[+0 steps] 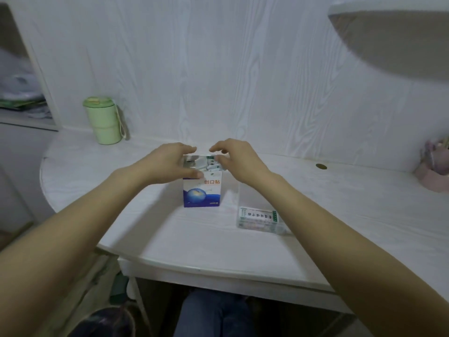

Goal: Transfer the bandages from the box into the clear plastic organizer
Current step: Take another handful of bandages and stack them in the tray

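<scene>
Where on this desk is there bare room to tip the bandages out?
Bare desk lies in front of the bandage box, toward the near edge, left of the clear organizer. More lies between the green cup and the left hand. It is crowded at the box top, where the right hand also works.

Both bare forearms reach forward, left hand [170, 161] and right hand [237, 159] close together, fingers loosely curved
</scene>
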`<state>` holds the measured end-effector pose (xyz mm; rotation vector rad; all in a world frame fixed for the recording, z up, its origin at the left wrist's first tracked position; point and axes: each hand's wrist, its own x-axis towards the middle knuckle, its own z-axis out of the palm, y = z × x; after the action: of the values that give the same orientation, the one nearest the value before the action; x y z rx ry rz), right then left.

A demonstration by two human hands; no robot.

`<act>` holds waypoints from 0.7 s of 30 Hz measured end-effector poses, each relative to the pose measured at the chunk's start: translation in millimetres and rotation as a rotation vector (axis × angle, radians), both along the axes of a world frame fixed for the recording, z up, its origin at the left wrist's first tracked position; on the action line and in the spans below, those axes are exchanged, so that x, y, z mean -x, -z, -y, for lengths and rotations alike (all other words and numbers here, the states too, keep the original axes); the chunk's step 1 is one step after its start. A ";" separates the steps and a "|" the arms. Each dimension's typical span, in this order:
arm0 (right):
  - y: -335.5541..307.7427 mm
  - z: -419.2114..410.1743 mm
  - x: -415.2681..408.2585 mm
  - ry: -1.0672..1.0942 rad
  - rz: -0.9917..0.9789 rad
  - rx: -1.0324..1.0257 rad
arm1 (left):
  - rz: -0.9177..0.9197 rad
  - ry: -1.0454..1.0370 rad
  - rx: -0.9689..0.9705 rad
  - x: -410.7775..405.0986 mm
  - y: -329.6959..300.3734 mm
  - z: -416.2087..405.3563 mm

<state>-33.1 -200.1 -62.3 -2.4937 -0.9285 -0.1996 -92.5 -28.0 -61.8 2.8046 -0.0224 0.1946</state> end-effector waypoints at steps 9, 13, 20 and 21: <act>0.4 -34.8 -10.1 -0.012 -0.012 0.145 | -0.023 0.044 0.074 -4.7 4.0 -16.7; 2.2 -32.3 -11.4 0.056 0.037 0.183 | -0.015 0.057 0.094 -11.5 -2.5 -20.2; 5.3 -31.9 -11.2 0.066 0.043 0.183 | -0.064 0.008 -0.107 -27.3 -17.4 -3.1; 6.1 -32.2 -11.5 0.066 0.036 0.180 | -0.059 -0.004 -0.157 -28.0 -18.7 0.3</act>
<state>-21.6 -167.9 -68.3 -2.6965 -0.9148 -0.1907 -64.6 -28.3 -43.0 2.9654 -0.0192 0.1150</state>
